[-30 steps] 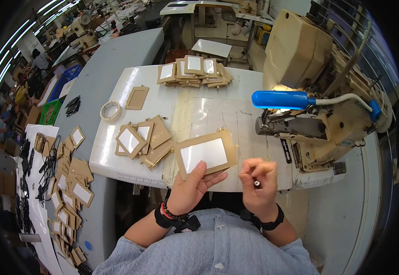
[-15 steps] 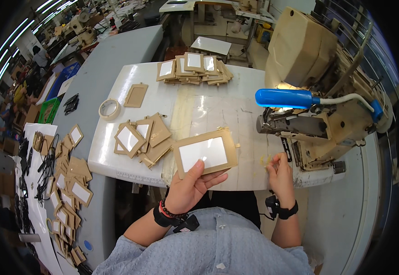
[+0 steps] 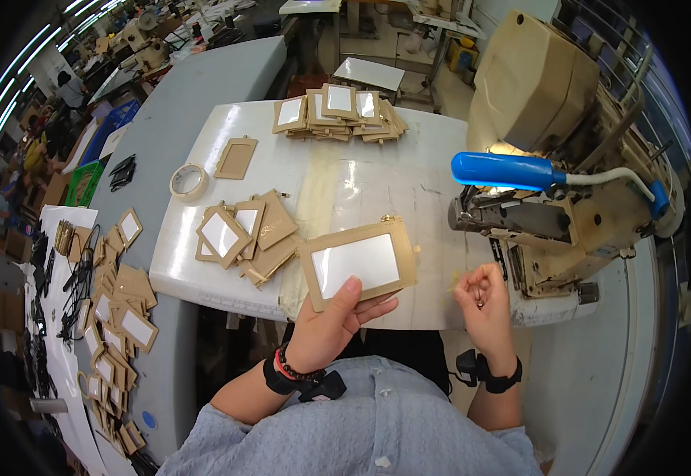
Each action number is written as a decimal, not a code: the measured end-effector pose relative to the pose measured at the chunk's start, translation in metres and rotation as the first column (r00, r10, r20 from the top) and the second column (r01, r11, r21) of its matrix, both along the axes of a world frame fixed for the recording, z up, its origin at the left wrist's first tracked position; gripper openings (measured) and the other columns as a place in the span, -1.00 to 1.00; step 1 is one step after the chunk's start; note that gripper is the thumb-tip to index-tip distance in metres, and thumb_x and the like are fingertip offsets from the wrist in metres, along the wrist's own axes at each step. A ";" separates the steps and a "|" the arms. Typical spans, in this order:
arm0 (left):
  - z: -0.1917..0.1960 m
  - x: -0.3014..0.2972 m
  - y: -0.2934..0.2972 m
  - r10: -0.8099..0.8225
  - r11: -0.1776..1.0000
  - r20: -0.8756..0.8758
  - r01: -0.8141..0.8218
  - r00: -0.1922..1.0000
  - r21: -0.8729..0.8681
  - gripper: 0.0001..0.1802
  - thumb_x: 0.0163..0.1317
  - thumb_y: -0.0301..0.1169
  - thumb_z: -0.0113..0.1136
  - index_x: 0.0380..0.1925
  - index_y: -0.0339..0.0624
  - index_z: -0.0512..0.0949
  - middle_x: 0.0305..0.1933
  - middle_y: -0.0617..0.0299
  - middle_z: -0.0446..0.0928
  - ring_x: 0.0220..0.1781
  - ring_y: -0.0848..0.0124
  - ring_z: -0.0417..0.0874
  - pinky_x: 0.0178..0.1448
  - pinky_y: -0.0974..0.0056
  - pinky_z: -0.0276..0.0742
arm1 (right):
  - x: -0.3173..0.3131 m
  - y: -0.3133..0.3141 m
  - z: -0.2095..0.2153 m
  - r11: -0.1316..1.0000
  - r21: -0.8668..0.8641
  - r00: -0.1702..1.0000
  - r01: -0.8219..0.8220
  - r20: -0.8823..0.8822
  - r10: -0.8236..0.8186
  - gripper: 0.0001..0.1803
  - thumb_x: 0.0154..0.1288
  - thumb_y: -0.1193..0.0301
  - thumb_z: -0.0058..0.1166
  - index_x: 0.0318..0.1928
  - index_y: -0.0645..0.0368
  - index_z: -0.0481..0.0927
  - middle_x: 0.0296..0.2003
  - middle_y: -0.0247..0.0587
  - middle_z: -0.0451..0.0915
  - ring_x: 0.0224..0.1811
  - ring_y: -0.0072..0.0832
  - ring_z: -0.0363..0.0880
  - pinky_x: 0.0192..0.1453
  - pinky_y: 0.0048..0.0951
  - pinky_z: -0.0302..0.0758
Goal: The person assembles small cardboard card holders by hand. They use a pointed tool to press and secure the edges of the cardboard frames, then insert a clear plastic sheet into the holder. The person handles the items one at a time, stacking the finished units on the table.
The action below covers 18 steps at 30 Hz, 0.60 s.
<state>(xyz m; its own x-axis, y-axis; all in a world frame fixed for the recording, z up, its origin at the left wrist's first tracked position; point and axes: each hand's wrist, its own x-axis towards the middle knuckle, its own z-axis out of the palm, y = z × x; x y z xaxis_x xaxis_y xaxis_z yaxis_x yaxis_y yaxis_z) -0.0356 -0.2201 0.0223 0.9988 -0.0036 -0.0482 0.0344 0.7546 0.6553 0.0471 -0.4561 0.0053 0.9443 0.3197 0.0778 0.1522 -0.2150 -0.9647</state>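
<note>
My left hand (image 3: 331, 327) grips a tan card holder (image 3: 399, 252) by its lower edge, thumb over the clear window and fingers underneath. It is tilted above the table's front edge, with a small tab on its right side and a bit of gold-coloured metal at its top. My right hand (image 3: 484, 305) is closed in a pinch at the right, apart from the holder. A thin yellowish scrap (image 3: 454, 281) shows at its fingertips; whether they grip it I cannot tell. Left of the holder lies a loose pile of similar tan card holders (image 3: 275, 226).
A sewing machine (image 3: 520, 214) with a blue lamp (image 3: 500, 170) stands at the right. On the white table (image 3: 361, 186) lie a tape roll (image 3: 189, 182), a single tan panel (image 3: 236, 159) and a far stack of holders (image 3: 337, 119). More holders (image 3: 115, 333) cover the grey side table.
My right hand has risen slightly, its fingers curled closer together. The left hand and card holder have barely shifted. The view has moved slightly.
</note>
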 end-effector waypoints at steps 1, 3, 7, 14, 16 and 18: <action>0.000 0.000 -0.001 -0.003 1.000 -0.002 0.003 1.000 0.019 -0.53 0.48 -0.36 -0.16 0.33 -0.25 0.11 0.30 0.03 0.31 0.29 0.15 0.43 0.32 0.01 0.47 | -0.006 0.008 0.013 0.998 0.050 0.999 -0.030 -0.012 0.031 -0.76 0.25 0.69 0.04 -0.20 0.20 0.28 -0.33 -0.31 0.49 -0.38 -0.75 0.39 -0.33 -0.67 0.33; 0.000 -0.001 -0.002 -0.006 0.998 -0.009 0.007 1.000 0.056 -0.52 0.48 -0.36 -0.15 0.32 -0.27 0.12 0.29 0.04 0.31 0.28 0.17 0.43 0.31 0.03 0.48 | -0.015 0.029 0.036 0.985 0.151 0.995 -0.090 -0.036 0.096 -0.77 0.26 0.68 0.05 -0.21 0.20 0.29 -0.33 -0.34 0.49 -0.40 -0.79 0.37 -0.34 -0.70 0.31; 0.004 -0.001 -0.007 -0.029 0.996 -0.038 0.032 0.999 0.084 -0.52 0.47 -0.34 -0.14 0.31 -0.31 0.13 0.28 0.03 0.31 0.27 0.21 0.44 0.29 0.08 0.51 | -0.017 0.047 0.049 0.976 0.090 0.979 -0.201 0.055 0.196 -0.81 0.29 0.67 0.04 -0.22 0.23 0.31 -0.38 -0.37 0.47 -0.46 -0.77 0.35 -0.37 -0.67 0.31; 0.005 -0.005 -0.005 -0.032 0.995 -0.047 0.036 0.998 0.091 -0.51 0.47 -0.33 -0.12 0.31 -0.32 0.14 0.27 0.03 0.32 0.27 0.23 0.45 0.27 0.12 0.52 | -0.013 0.059 0.053 0.972 -0.016 0.968 -0.236 0.081 0.236 -0.76 0.26 0.68 0.05 -0.24 0.18 0.26 -0.37 -0.34 0.44 -0.47 -0.79 0.29 -0.43 -0.70 0.24; 0.004 -0.005 -0.005 -0.032 0.993 -0.044 0.037 0.999 0.111 -0.51 0.47 -0.32 -0.11 0.30 -0.34 0.16 0.26 0.03 0.34 0.27 0.24 0.45 0.27 0.13 0.53 | -0.014 0.063 0.050 0.980 -0.002 0.972 -0.201 0.121 0.200 -0.79 0.23 0.68 0.06 -0.23 0.24 0.31 -0.49 -0.36 0.41 -0.55 -0.75 0.26 -0.48 -0.62 0.24; 0.004 -0.008 -0.004 -0.015 0.988 -0.036 0.020 0.999 0.153 -0.51 0.47 -0.30 -0.09 0.28 -0.37 0.20 0.24 0.02 0.36 0.25 0.26 0.46 0.26 0.15 0.53 | -0.016 0.067 0.052 0.982 -0.076 0.979 -0.170 0.099 0.177 -0.75 0.20 0.67 0.10 -0.21 0.23 0.31 -0.46 -0.37 0.42 -0.58 -0.77 0.21 -0.52 -0.63 0.19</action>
<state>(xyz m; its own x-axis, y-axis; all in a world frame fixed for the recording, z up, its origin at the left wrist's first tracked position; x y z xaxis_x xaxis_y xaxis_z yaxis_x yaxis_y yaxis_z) -0.0433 -0.2239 0.0262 0.9964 -0.0107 -0.0840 0.0711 0.6441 0.7616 0.0311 -0.3889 0.0572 0.8616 0.4859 0.1465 0.2925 -0.2394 -0.9258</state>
